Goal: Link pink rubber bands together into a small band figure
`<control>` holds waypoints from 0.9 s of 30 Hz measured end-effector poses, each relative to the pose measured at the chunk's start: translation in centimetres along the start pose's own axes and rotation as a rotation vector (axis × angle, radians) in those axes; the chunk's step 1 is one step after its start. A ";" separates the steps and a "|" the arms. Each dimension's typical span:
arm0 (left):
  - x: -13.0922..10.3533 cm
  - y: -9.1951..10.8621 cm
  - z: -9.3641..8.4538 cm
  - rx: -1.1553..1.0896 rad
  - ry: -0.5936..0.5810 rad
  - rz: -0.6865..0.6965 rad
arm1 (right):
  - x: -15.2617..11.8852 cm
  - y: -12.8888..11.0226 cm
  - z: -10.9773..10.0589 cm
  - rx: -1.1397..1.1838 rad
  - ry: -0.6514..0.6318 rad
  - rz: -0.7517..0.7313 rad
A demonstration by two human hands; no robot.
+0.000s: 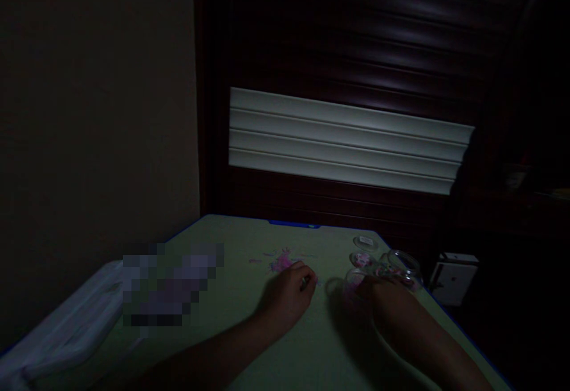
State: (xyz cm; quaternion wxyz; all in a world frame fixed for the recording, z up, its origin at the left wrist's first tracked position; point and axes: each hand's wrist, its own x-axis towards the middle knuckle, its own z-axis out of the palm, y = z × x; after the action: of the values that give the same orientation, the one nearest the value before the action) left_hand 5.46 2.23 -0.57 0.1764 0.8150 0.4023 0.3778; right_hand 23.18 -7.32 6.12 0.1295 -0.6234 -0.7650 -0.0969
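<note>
My left hand (291,289) is closed over the table, thumb and fingertips curled together. Whatever they hold is too small and dark to make out. Just beyond it lies a loose pile of small pink pieces (282,260), with thin bits scattered around it. My right hand (385,296) reaches down to a small clear round container (352,278) with pink contents. Its fingers are bent together at the container's near right side, and the tips are hidden. Close behind that hand are a clear jar (406,260) and small multicoloured pieces (386,269).
A round clear lid (366,241) with a white label and a small round dish of pink-and-white pieces (361,258) sit at the table's far right. A white tray-like object (75,314) lies along the left edge, beside a blurred-out patch. A white box (454,278) stands beyond the table (231,234).
</note>
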 end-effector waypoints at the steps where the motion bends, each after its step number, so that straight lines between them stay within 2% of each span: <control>1: 0.0 0.0 0.0 -0.001 -0.004 -0.002 | 0.0 0.0 0.0 0.006 0.003 -0.004; 8: 0.0 -0.3 0.0 0.045 -0.004 0.005 | 0.5 0.1 -0.2 -0.036 -0.040 0.041; 12: -0.3 -0.4 -0.3 0.090 -0.037 0.017 | 0.5 0.3 -0.1 -0.012 0.071 0.089; 18: -0.1 -0.3 -1.3 0.301 -0.121 0.151 | 0.4 0.6 0.0 0.127 0.201 0.086; 27: 0.7 -0.9 -0.5 0.424 -0.219 0.193 | 0.9 -0.2 0.1 0.213 0.252 0.035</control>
State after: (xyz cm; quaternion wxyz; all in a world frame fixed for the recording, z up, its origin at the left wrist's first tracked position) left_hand 4.90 3.27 -0.42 0.0071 0.9045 0.3714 0.2095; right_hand 22.78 -6.53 6.31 0.2912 -0.6022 -0.7378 -0.0903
